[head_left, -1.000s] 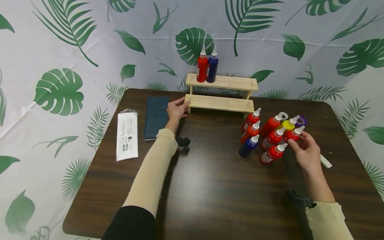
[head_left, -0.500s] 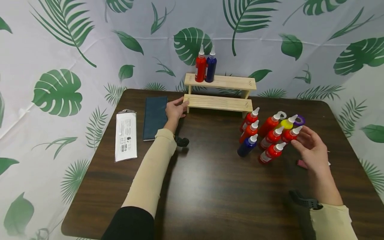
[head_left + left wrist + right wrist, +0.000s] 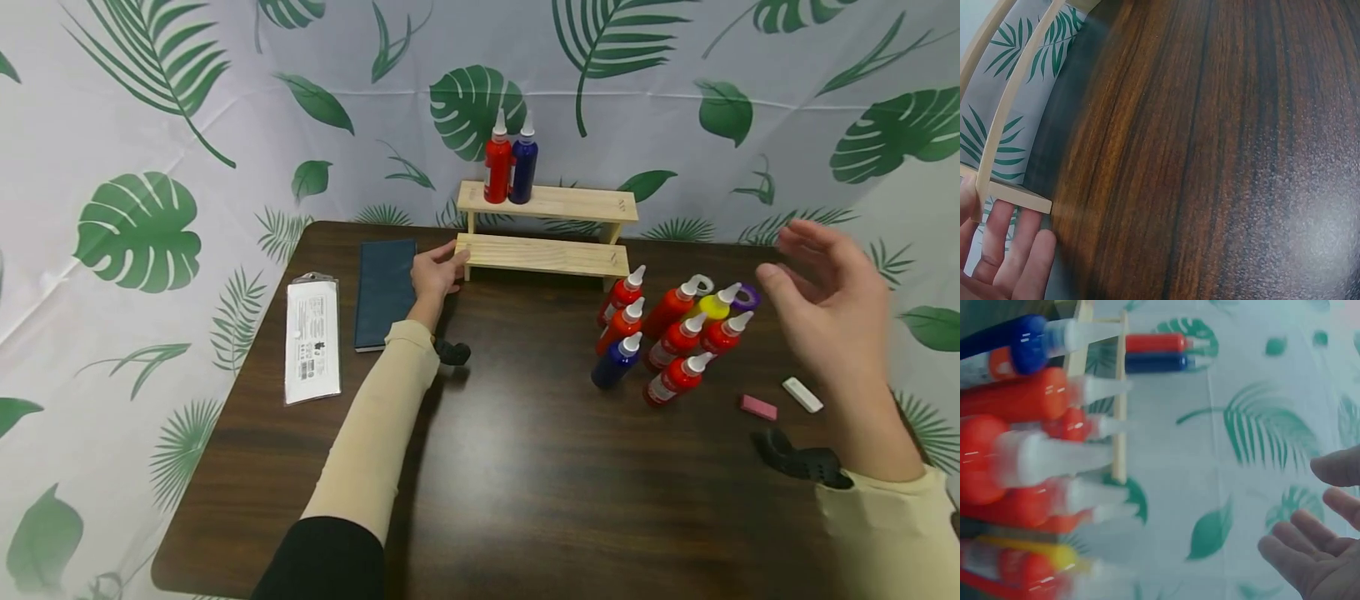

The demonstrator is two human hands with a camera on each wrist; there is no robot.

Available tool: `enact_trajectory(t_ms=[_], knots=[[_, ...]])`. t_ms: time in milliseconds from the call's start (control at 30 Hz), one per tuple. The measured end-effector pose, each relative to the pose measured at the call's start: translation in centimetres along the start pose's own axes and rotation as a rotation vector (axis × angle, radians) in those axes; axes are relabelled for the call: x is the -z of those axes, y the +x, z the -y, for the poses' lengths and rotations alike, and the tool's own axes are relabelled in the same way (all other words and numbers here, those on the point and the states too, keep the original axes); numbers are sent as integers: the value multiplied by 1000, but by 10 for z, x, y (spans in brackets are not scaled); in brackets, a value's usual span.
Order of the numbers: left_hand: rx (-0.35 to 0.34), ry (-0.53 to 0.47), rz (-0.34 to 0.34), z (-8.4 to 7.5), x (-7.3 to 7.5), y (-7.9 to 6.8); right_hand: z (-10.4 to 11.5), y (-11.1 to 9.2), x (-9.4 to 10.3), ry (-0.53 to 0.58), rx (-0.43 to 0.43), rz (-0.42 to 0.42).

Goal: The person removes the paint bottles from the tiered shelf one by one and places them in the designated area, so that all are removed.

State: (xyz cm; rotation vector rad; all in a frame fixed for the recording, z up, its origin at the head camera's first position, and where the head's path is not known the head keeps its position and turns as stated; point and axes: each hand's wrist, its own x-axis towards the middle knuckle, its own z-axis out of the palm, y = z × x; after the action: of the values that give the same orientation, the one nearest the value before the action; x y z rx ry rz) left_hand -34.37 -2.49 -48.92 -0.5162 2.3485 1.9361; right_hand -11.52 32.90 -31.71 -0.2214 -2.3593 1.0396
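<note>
My left hand (image 3: 435, 275) holds the left end of a two-step wooden shelf (image 3: 543, 254). In the left wrist view its thumb lies at the board and its fingers (image 3: 1033, 262) reach past the shelf's leg. A red squeeze bottle (image 3: 497, 171) and a dark blue one (image 3: 523, 172) stand upright on the upper step. My right hand (image 3: 843, 308) is raised to the right of a cluster of bottles, holding nothing, fingers apart and relaxed. That cluster has several red bottles (image 3: 676, 381), a blue bottle (image 3: 617, 362) and a yellow bottle (image 3: 713, 307), all with white nozzle caps.
Behind the bottles lie a white tape roll (image 3: 703, 285) and a purple one (image 3: 746, 297). A pink eraser (image 3: 759, 407) and a white bar (image 3: 802, 395) lie below my right hand. At left are a dark notebook (image 3: 385, 293) and a white package (image 3: 312, 340). A leaf-patterned cloth hangs behind.
My right hand has left the red bottle at the cluster's right edge and moved up and right. The pink eraser and white bar now show fully. My left hand stays at the shelf.
</note>
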Motion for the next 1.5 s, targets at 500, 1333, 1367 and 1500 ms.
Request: enact_trajectory(t_ms=[500, 1333, 1367, 1500], knots=[[1, 28, -8, -6, 6, 1, 71, 93, -91, -150, 112, 530], [-4, 39, -8, -3, 1, -1, 74, 146, -248, 39, -147, 524], [-4, 38, -7, -3, 1, -1, 74, 146, -251, 70, -172, 527], [3, 36, -10, -2, 2, 0, 72, 145, -262, 191, -223, 533]])
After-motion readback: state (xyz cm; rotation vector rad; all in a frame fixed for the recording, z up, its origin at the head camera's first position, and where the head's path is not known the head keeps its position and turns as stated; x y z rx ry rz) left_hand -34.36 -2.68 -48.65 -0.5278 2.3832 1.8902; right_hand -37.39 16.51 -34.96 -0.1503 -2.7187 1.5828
